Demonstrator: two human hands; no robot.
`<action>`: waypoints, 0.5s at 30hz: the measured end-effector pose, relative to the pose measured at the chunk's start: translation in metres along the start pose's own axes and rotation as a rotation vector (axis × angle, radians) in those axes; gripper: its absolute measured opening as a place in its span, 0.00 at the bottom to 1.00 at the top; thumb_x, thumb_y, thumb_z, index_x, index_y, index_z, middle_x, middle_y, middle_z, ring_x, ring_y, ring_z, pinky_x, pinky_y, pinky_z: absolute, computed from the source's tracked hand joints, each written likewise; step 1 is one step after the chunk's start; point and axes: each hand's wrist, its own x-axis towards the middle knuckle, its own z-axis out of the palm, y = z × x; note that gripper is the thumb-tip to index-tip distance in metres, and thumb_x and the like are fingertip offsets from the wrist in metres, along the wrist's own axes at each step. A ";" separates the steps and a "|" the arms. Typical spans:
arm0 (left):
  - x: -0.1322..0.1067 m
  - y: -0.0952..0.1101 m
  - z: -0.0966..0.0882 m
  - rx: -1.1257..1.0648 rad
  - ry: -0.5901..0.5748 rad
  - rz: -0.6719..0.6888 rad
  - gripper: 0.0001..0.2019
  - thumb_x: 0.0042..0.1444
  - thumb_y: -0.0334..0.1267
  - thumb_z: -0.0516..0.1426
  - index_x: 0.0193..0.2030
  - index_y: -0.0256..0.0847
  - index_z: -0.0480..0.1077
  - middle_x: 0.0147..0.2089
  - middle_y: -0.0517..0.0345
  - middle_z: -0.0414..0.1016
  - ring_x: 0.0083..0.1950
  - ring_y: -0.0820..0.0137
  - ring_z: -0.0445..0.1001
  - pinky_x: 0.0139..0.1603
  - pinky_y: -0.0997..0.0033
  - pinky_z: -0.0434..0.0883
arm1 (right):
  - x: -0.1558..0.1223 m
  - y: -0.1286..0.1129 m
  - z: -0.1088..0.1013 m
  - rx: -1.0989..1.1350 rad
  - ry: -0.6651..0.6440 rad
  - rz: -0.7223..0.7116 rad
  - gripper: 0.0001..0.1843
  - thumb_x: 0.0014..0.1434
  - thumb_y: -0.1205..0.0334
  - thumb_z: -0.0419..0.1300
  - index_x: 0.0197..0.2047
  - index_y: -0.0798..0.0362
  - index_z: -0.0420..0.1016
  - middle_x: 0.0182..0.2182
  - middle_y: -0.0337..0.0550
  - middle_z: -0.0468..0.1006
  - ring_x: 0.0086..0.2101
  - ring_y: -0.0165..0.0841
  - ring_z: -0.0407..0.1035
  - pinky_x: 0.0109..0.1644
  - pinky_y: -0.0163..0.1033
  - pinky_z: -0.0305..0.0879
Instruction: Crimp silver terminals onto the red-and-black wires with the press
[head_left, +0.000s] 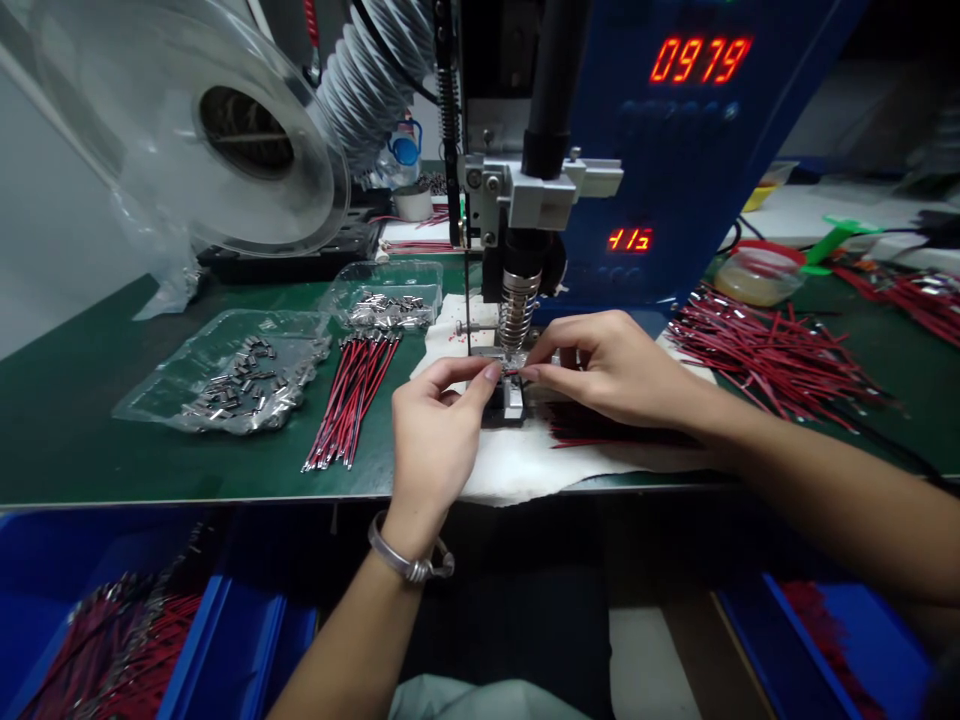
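Observation:
My left hand (pixel 442 420) is closed in a pinch between thumb and forefinger, at the small metal fixture (pixel 513 400) under the machine's spring-loaded head (pixel 519 310). From the other side my right hand (pixel 611 365) pinches at the same spot, its fingertips almost meeting the left ones. A tiny reddish bit shows between the fingertips; what each hand grips is too small and covered to make out. Beneath my right hand, dark red and black wires (pixel 592 428) lie on a white cloth (pixel 517 470).
Left of my hands are a bundle of red-black wires (pixel 352 400) and two clear trays, a nearer one (pixel 157 385) and a farther one (pixel 349 285), with small metal parts. A wire heap (pixel 772 350) lies right. Behind stands a blue machine (pixel 675 170); a large reel (pixel 172 120) hangs left.

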 end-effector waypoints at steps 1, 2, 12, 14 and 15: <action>0.000 0.000 0.000 -0.001 0.004 0.006 0.11 0.51 0.44 0.63 0.36 0.39 0.78 0.35 0.53 0.78 0.24 0.75 0.66 0.24 0.76 0.60 | 0.000 -0.001 0.000 -0.005 0.004 0.005 0.07 0.58 0.63 0.60 0.32 0.56 0.78 0.27 0.40 0.78 0.26 0.26 0.66 0.31 0.32 0.58; 0.000 0.000 0.000 -0.006 0.008 0.014 0.11 0.50 0.43 0.64 0.36 0.38 0.78 0.37 0.52 0.78 0.28 0.73 0.70 0.27 0.75 0.63 | 0.000 -0.001 0.000 -0.010 0.008 0.008 0.07 0.57 0.63 0.60 0.32 0.57 0.78 0.27 0.40 0.78 0.26 0.26 0.66 0.31 0.32 0.58; 0.000 0.004 0.004 -0.111 0.068 -0.044 0.11 0.47 0.40 0.66 0.32 0.35 0.73 0.32 0.52 0.77 0.34 0.70 0.74 0.32 0.75 0.69 | -0.001 -0.003 0.002 -0.052 0.045 -0.022 0.06 0.56 0.65 0.60 0.32 0.57 0.79 0.27 0.41 0.78 0.26 0.27 0.67 0.31 0.32 0.60; -0.001 0.004 0.004 -0.109 0.073 -0.049 0.11 0.46 0.41 0.66 0.32 0.35 0.74 0.31 0.53 0.76 0.32 0.70 0.74 0.30 0.75 0.68 | -0.002 -0.003 0.002 -0.064 0.056 -0.032 0.06 0.56 0.66 0.60 0.32 0.57 0.79 0.27 0.40 0.78 0.26 0.27 0.67 0.32 0.33 0.60; -0.001 0.004 0.004 -0.101 0.079 -0.050 0.11 0.46 0.41 0.66 0.31 0.35 0.74 0.30 0.53 0.76 0.31 0.71 0.73 0.29 0.75 0.67 | -0.002 -0.003 0.003 -0.069 0.059 -0.038 0.06 0.56 0.66 0.60 0.32 0.57 0.79 0.27 0.41 0.78 0.26 0.27 0.67 0.32 0.33 0.60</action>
